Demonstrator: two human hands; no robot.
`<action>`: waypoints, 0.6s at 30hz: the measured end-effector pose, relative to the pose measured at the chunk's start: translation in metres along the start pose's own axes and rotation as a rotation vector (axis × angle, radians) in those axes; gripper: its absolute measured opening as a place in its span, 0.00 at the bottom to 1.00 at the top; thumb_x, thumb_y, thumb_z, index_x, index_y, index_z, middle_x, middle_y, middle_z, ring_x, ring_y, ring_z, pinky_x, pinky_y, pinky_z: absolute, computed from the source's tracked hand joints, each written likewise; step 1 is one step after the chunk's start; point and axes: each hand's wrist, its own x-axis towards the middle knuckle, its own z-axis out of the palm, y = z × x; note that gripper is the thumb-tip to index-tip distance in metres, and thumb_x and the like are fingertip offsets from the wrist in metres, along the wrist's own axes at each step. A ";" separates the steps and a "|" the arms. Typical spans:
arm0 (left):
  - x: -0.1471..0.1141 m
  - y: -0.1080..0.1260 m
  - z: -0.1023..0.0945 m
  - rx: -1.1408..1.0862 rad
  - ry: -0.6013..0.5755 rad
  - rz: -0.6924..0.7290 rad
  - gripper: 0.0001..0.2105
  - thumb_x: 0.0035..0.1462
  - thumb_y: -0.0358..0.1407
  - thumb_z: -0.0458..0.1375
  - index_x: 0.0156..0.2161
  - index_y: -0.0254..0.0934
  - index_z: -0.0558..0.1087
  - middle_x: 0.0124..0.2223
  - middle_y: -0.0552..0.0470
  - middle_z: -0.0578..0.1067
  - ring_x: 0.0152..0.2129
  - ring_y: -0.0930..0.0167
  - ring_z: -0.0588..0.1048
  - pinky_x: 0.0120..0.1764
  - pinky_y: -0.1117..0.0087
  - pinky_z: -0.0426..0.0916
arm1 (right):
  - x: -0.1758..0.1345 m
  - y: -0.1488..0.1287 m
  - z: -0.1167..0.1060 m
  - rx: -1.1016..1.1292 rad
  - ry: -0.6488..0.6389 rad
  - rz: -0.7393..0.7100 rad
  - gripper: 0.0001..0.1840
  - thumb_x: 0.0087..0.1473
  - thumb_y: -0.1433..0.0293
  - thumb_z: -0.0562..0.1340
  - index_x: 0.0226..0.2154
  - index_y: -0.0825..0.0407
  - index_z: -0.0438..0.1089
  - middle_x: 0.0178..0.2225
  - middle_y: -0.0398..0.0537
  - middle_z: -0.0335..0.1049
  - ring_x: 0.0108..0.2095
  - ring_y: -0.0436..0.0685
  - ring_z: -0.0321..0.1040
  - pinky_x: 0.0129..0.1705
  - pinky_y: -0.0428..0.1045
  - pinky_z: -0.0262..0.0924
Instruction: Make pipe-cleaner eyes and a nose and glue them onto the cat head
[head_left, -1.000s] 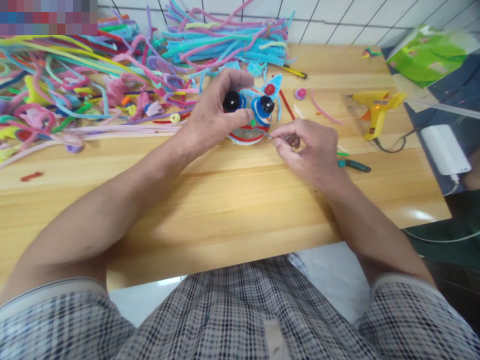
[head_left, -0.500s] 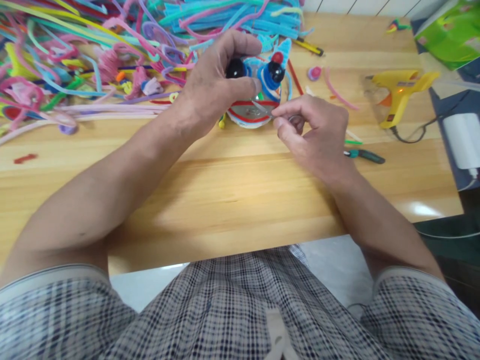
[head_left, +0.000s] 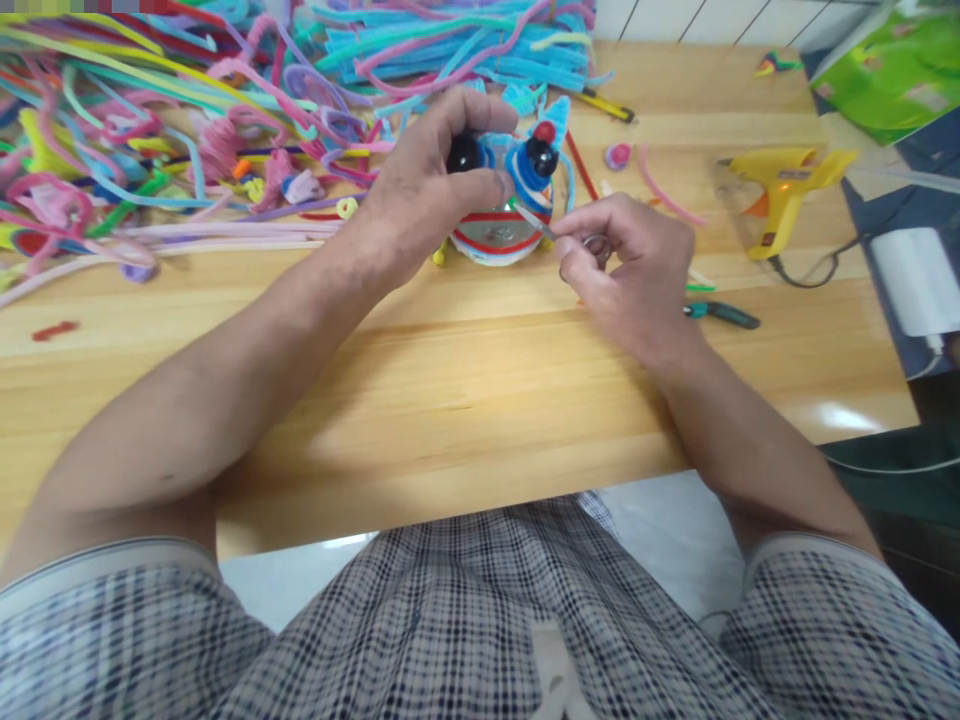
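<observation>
A craft figure [head_left: 498,237] stands on the wooden table, with black ball eyes in blue rims, a red-edged mouth area and light-blue fuzzy points on top. My left hand [head_left: 450,165] is closed around its left and upper part, thumb lying across the front between the eyes. In my right hand [head_left: 634,270] is a small pair of metal scissors [head_left: 537,222], gripped near the finger rings. Their blade points left to the figure's front, close to a small green bit under my left thumb. Whether the tip touches it, I cannot tell.
Many coloured pipe cleaners [head_left: 450,60] are heaped at the back left. A yellow glue gun [head_left: 784,190] with a cord stands at the right. A dark-green-handled tool [head_left: 727,315], a yellow cutter [head_left: 611,105] and a pink-purple piece [head_left: 618,156] lie around the figure.
The scissors have drawn slightly back to the right and their finger rings show more. My left hand still holds the figure. The whole view has shifted a little.
</observation>
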 end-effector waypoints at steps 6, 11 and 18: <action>-0.001 0.026 0.012 -0.090 0.127 -0.138 0.19 0.47 0.27 0.70 0.46 0.45 0.82 0.42 0.55 0.80 0.38 0.67 0.74 0.44 0.63 0.66 | 0.001 0.005 0.004 0.077 0.026 0.005 0.06 0.66 0.57 0.71 0.39 0.39 0.81 0.31 0.41 0.80 0.31 0.57 0.77 0.37 0.55 0.72; -0.002 0.028 0.013 -0.076 0.107 -0.145 0.19 0.46 0.30 0.69 0.46 0.44 0.82 0.42 0.55 0.80 0.38 0.65 0.74 0.44 0.63 0.64 | 0.002 0.005 0.003 0.076 0.041 -0.010 0.06 0.66 0.58 0.70 0.38 0.40 0.81 0.31 0.41 0.79 0.30 0.56 0.76 0.36 0.54 0.72; -0.001 0.014 0.003 -0.013 0.021 -0.148 0.11 0.61 0.40 0.62 0.48 0.57 0.81 0.43 0.52 0.80 0.43 0.56 0.76 0.45 0.53 0.69 | 0.003 0.008 0.003 0.071 0.060 -0.060 0.03 0.66 0.63 0.69 0.37 0.41 0.81 0.28 0.40 0.77 0.27 0.54 0.73 0.33 0.53 0.68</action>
